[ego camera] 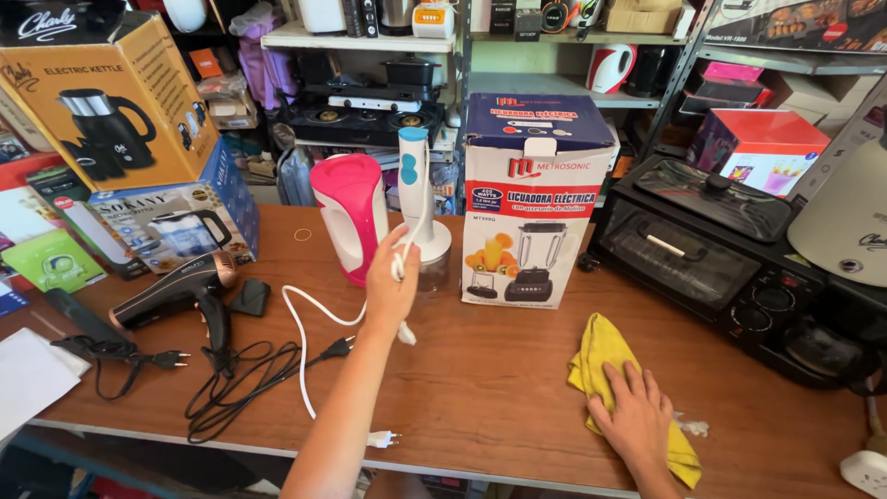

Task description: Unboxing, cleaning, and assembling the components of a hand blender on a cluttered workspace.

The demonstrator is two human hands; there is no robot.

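left hand (393,291): I'm pinching the white cord (300,346), lifting it clear of the blender (418,199).
right hand (637,416): I'm pressing flat, fingers spread, pinning the yellow cloth (601,356).

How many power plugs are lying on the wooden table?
3: a black plug near the hair dryer's cord, a black plug mid-table, and a white plug at the front edge. Others may be hidden.

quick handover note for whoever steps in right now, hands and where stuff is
Left hand: raised, gripping the white cord of the white hand blender, which stands upright on the wooden table beside the pink kettle.
Right hand: flat on the yellow cloth at the table's near edge.
Blender box stands just right of the blender.
Done: blender upright.
Left: cord lies loose, its plug at the table edge.
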